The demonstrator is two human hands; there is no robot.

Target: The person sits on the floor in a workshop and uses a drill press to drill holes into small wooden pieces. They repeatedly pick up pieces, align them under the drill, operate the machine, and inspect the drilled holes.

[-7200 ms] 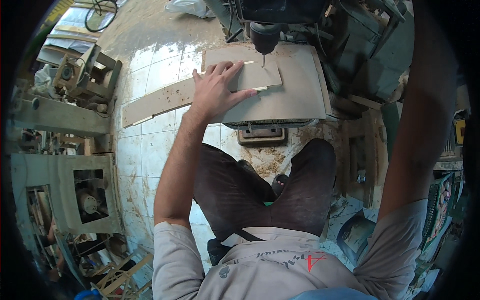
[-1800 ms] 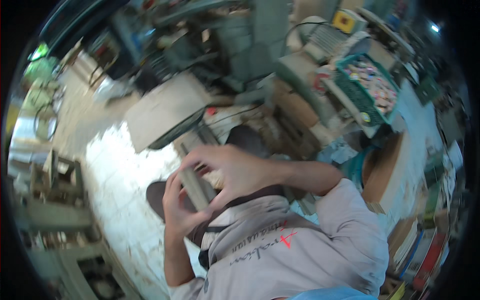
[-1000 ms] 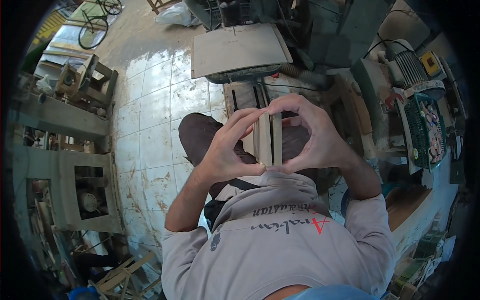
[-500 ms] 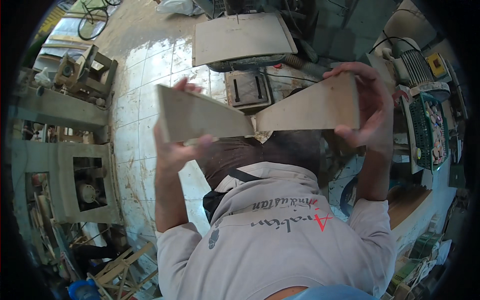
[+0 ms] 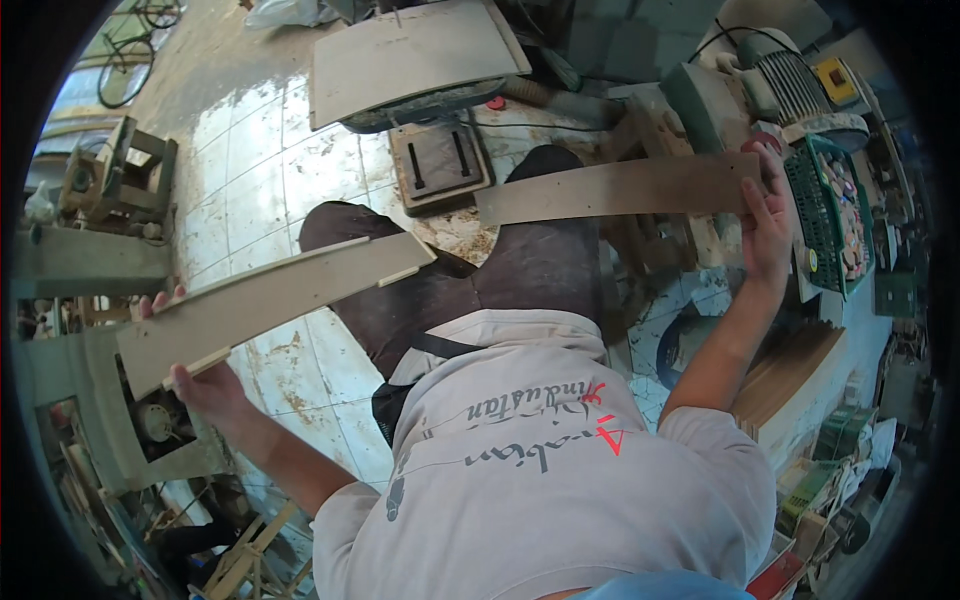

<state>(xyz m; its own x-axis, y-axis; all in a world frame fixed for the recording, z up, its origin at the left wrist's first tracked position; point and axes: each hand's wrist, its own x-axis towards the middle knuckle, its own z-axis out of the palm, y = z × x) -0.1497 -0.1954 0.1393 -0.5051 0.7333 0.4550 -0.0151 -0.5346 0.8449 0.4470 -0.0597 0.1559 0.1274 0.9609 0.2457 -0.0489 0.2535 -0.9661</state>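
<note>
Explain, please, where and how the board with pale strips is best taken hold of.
Probably, pinch the flat board across its long edges at the inner end, coming from the right: that end is uncovered, whereas the left hand spans the other.

We've got uneven exposure: strong glare on the floor tiles (image 5: pixel 245 115) at upper left, so light seems to come from that side. Upper right sits dim behind the motor (image 5: pixel 795 85). Left board (image 5: pixel 275 302) and right board (image 5: pixel 620 190) read fairly sharp, the right one darker at its outer end. Fisheye bends straight edges; we lose the corners to black.
</note>
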